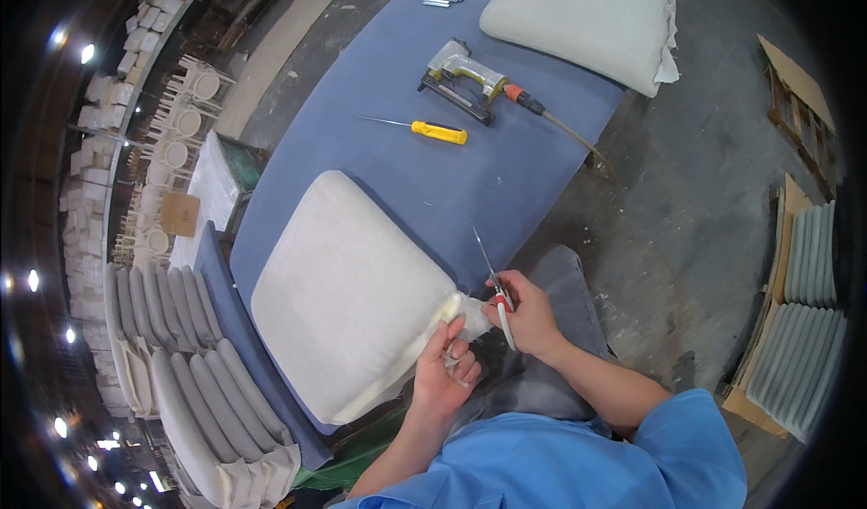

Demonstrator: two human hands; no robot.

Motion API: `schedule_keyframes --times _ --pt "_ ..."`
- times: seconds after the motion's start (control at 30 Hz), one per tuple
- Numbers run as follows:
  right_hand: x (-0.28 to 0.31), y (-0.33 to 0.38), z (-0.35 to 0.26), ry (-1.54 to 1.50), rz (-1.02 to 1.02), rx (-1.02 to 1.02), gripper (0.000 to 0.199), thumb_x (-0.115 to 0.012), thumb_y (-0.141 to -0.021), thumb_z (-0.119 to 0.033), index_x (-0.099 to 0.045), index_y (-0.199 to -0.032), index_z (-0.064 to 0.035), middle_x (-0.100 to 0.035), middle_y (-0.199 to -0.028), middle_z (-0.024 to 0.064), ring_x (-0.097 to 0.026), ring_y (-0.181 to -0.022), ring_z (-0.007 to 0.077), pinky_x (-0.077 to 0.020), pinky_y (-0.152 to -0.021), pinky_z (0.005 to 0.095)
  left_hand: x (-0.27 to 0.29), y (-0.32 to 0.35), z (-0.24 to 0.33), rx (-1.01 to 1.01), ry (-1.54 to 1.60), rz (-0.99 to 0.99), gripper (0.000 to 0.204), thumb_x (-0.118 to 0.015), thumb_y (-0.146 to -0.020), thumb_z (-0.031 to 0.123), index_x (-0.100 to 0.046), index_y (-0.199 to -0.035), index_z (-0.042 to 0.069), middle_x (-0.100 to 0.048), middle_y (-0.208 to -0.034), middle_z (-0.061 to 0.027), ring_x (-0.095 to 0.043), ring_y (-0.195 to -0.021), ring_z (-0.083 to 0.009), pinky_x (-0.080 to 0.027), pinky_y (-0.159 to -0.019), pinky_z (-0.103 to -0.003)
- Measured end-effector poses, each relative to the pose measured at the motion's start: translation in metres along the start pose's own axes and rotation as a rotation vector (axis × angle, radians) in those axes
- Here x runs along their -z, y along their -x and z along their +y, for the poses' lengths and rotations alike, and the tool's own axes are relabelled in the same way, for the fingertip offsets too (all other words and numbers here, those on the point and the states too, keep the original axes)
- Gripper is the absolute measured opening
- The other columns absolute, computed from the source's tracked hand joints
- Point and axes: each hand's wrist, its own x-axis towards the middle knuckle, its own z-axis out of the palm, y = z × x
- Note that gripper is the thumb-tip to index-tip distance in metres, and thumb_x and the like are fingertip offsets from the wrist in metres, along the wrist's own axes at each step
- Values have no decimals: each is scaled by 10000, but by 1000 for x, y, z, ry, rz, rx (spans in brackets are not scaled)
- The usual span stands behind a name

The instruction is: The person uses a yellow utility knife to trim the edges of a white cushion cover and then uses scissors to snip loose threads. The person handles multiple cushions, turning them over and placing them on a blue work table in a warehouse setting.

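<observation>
A white fabric-covered seat cushion (357, 283) lies on the blue table, its near right corner toward me. At that corner, my left hand (445, 371) is closed, pinching the loose edge of the cover; a bit of pale fabric shows by its fingers. My right hand (528, 317) grips a pair of scissors (504, 303) with red and white handles. The blades point up and away from me, beside the corner. Loose white fabric (474, 317) hangs between the two hands, partly hidden by the fingers.
Beyond the cushion lie a yellow-handled screwdriver (440, 132) and a staple gun (465, 80) with an air hose (573, 136). Farther off are staple strips (442, 0) and another white cushion (582, 21). Stacked grey cushions stand left (226, 410) and right (795, 360) of the table (533, 179).
</observation>
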Motion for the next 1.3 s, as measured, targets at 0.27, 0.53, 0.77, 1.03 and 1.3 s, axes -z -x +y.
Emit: schedule_keyframes --times 0.27,0.53,0.77,1.03,1.3 --pt "11 -9 3 78 -45 -13 391 -815 -826 -127 -643 -1162 -26 -653 -823 80 -616 -753 137 -516 -733 306 -11 -24 -7 -92 146 75 245 -589 -1068 381 -661 -984 163 -460 -570 41 -374 -385 -136 -313 -415 -313" --pt "14 -2 -8 -90 -103 -152 386 -801 -903 -137 -596 -1215 -38 -615 -804 -2 -576 -724 63 -484 -637 243 -28 -23 -5 -243 -451 440 310 -683 -1016 363 -636 -931 68 -421 -563 32 -391 -397 -115 -306 -402 -304" --pt "19 57 -61 -597 -407 -411 366 -628 -1060 -339 -543 -1285 -64 -649 -819 39 -617 -630 97 -481 -546 242 -25 3 0 4 -400 259 278 -720 -1002 277 -667 -919 17 -493 -596 12 -431 -432 -125 -346 -431 -312" --pt "15 78 -57 -512 -460 -456 365 -531 -1096 -391 -544 -1271 -71 -630 -793 49 -605 -602 114 -498 -545 258 -26 -5 -15 -941 -1437 275 353 -667 -1004 109 -674 -1343 9 -672 -803 -63 -608 -695 -106 -489 -627 -276" --pt "2 83 -44 -549 -443 -508 339 -506 -1109 -378 -535 -1286 -91 -644 -803 74 -626 -608 150 -511 -547 274 -6 -21 -7 -1336 -1633 150 405 -659 -1005 123 -634 -1397 26 -739 -1045 -218 -733 -856 -307 -561 -762 -385"
